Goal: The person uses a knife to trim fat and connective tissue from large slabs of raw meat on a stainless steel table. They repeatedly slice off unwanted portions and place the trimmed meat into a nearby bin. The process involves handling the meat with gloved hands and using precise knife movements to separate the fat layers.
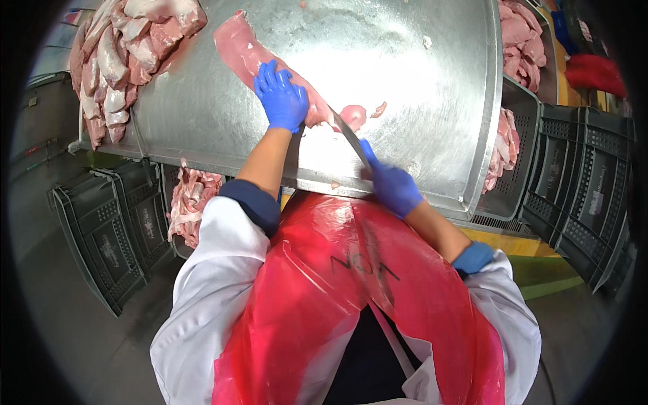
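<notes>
A long pink strip of raw meat [237,48] lies slantwise across the metal table [196,115]. Pressed flat on its middle is my left hand [280,98], blue-gloved, with the fingers stretched out. My right hand [397,187], also gloved in blue, is closed around the handle of a knife [352,140]; the handle itself is mostly hidden. The blade's tip reaches the near right end of the strip. Just beyond the blade lie a small round piece of meat [354,117] and a thin scrap [379,109].
Large meat pieces [111,61] are heaped on the table's far left. Dark crates [111,236] stand at left, more crates [567,182] at right, some holding meat. The table's raised edge [317,186] runs before my red apron [324,263]. A red sleeve [595,74] shows far right.
</notes>
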### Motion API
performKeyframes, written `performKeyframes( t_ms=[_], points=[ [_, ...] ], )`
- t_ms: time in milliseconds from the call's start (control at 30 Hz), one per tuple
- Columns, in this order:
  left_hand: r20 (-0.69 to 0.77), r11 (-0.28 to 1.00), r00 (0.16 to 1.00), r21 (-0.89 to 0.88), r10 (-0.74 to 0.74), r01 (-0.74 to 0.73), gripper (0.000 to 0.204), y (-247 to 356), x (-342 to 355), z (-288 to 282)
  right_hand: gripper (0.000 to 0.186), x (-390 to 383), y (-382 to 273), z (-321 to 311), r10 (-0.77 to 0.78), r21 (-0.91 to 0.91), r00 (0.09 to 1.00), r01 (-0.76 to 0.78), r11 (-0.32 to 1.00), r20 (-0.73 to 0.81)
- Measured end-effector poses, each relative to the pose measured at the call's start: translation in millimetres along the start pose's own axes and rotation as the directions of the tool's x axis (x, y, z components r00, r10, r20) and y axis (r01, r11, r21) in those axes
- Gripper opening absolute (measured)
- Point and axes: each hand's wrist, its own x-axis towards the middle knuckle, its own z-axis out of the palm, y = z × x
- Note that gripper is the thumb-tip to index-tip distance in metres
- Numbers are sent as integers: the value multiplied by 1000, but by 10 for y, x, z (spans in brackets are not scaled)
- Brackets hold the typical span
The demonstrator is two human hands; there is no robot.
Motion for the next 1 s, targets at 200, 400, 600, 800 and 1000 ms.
performKeyframes(
  t_ms=[200, 400, 600, 800, 1000],
  points=[
    [167, 973, 985, -230, 39, 0, 52, 261, 141, -121, 74, -1185, 555, -519, 84, 88, 995, -89, 992, 50],
    [146, 548, 574, -552, 805, -628, 45, 1241, -927, -263, 69, -1172, 807, -1027, 489, 649, 775, -137, 749, -401],
    [525, 857, 708, -462, 473, -229, 11, -336, -960, -510, 76, -568, 736, -1019, 462, 729, 772, 3, 685, -437],
    [582, 998, 814, -53, -6, 46, 46, -2756, -1549, -2226, 77, 354, 158, -482, 250, 754, 917, 77, 653, -310],
    [472, 929, 881, 312, 30, -199, 58, -3312, -678, -2134, 83, 2195, -676, -336, 158, 516, 948, 7, 856, -276]
  ],
)
